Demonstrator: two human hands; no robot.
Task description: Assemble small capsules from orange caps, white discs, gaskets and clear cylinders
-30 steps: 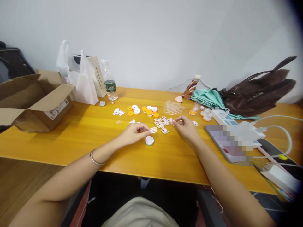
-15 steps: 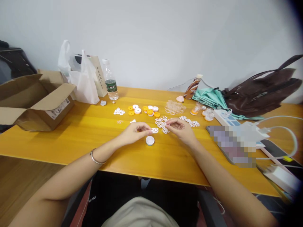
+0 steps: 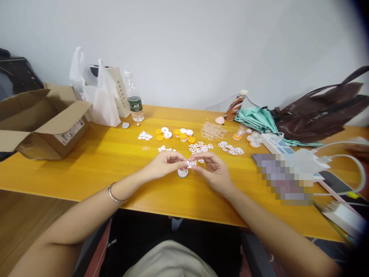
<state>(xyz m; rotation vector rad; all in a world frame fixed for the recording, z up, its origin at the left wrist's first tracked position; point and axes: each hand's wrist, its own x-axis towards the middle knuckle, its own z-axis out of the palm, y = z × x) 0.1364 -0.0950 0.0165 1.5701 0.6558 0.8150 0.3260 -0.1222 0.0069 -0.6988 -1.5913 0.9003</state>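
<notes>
My left hand [image 3: 170, 163] pinches a small white openwork plastic piece [image 3: 191, 164] between thumb and fingertips. From the other side, the fingertips of my right hand [image 3: 215, 169] close on the same piece; whether they hold a second one too I cannot make out. Just below, a round white cap [image 3: 182, 173] lies on the table, partly covered by my left fingers. Beyond my right hand spreads a pile of white openwork pieces [image 3: 198, 147], with a second group [image 3: 230, 148] to its right. Small white parts [image 3: 164, 149] lie behind my left hand.
Farther back on the table [image 3: 115, 154] are yellow and white round caps [image 3: 182, 135], clear rings [image 3: 213, 130] and small white parts [image 3: 144, 135]. A cardboard box [image 3: 43, 123] and water bottle [image 3: 134, 98] stand left. A phone [image 3: 281, 179], power strip [image 3: 276, 144] and brown bag [image 3: 319, 111] lie right.
My right hand has moved left from the openwork pile to the piece at my left fingertips. The hands now meet over the round white cap.
</notes>
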